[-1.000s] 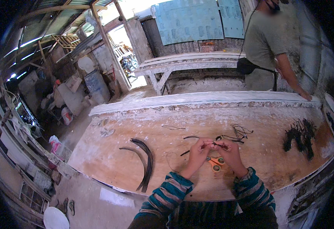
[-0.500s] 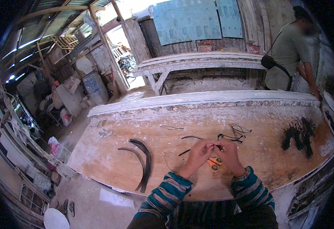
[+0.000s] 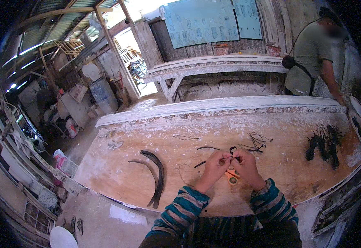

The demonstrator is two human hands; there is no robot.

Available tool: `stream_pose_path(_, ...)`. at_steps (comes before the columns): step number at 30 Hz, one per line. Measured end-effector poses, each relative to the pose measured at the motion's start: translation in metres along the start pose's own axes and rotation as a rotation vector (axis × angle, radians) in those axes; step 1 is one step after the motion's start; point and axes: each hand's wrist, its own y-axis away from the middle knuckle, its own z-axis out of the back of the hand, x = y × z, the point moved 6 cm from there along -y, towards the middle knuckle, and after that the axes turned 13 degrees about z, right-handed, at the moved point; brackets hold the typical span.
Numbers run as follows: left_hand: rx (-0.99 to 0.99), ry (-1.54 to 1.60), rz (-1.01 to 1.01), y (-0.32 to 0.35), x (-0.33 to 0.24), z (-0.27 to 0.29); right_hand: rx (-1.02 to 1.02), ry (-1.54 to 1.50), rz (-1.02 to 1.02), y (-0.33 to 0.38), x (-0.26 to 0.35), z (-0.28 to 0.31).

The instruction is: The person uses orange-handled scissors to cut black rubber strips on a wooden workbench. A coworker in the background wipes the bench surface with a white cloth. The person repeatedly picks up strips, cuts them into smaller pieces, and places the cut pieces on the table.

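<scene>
Pinching a small black strip (image 3: 232,149) now, right at the meeting of left hand (image 3: 216,164) and right hand (image 3: 247,166), with both drawn into a narrow grip on it! Flanked, on the wooden tabletop (image 3: 280,165), by orange scissors (image 3: 231,177) between the hands and a tangle of dark cord (image 3: 257,144) just beyond the right hand. And farther out, on to long curved strips (image 3: 161,177) well left of the left hand and black bundles (image 3: 333,145) well right of the right hand!
</scene>
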Motion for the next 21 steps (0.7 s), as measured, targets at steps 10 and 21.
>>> stream_pose_path(10,0.143,0.408,0.314,-0.006,0.020,-0.011,0.024,-0.448,-0.246,0.006,-0.025,-0.007)
stream_pose_path(21,0.020,0.100,0.089,-0.008,-0.004,0.006,-0.066,-0.669,-0.412,0.010,-0.029,-0.015)
